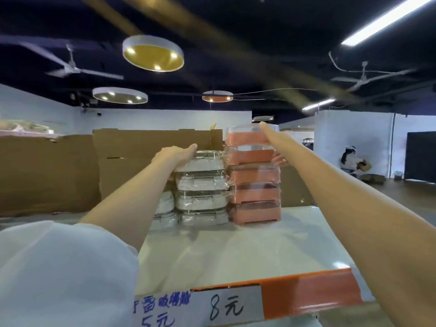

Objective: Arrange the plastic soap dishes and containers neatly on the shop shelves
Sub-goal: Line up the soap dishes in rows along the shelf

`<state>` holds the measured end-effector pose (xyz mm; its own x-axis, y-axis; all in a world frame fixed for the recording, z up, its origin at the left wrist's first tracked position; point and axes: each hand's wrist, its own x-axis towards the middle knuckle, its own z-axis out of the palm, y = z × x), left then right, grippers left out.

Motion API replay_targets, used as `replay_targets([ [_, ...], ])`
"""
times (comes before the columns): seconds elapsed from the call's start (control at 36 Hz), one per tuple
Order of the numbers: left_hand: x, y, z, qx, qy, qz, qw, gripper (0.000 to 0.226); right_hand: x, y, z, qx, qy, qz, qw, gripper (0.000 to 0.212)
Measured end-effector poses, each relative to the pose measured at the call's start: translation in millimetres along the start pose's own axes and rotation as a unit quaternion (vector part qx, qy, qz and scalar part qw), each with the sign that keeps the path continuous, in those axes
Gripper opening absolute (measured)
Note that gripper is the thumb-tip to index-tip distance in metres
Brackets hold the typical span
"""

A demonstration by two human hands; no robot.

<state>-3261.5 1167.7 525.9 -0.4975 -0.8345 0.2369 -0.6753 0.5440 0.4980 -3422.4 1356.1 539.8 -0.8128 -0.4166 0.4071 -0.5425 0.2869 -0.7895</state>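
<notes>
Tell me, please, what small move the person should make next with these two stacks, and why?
Probably ease the pink stack left until it sits flush beside the white stack. The right hand grips its top dishes, which look offset from those below, while the left hand rests on the white stack, steadying it. Squaring the top first seems wise.

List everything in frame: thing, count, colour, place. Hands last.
pink soap dishes: one stack of five, clear-wrapped, shelf back right.
white soap dishes: one stack of four, clear-wrapped, left of and touching the pink stack; more white ones further left, count unclear.
shelf: one, white, orange front strip.
price labels: two, handwritten, shelf front edge.
cardboard boxes: brown, behind the stacks.
ceiling lamps: four visible, round.
ceiling fans: two.
person: one, far right, background.
left hand: rests on top of the white stack.
right hand: fingers grip the top pink dishes.
</notes>
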Motion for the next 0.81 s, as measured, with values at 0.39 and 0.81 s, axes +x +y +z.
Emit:
replay_targets([
  [0.39,-7.0,4.5,9.9,-0.043,0.002,-0.006,0.999,0.076,22.9,-5.2,16.3,0.180,0.030,0.104,0.978,0.051],
  [0.81,-15.9,7.9,9.8,-0.179,0.040,0.000,0.983,0.067,0.3,13.5,8.5,0.296,-0.021,0.090,0.951,0.028],
])
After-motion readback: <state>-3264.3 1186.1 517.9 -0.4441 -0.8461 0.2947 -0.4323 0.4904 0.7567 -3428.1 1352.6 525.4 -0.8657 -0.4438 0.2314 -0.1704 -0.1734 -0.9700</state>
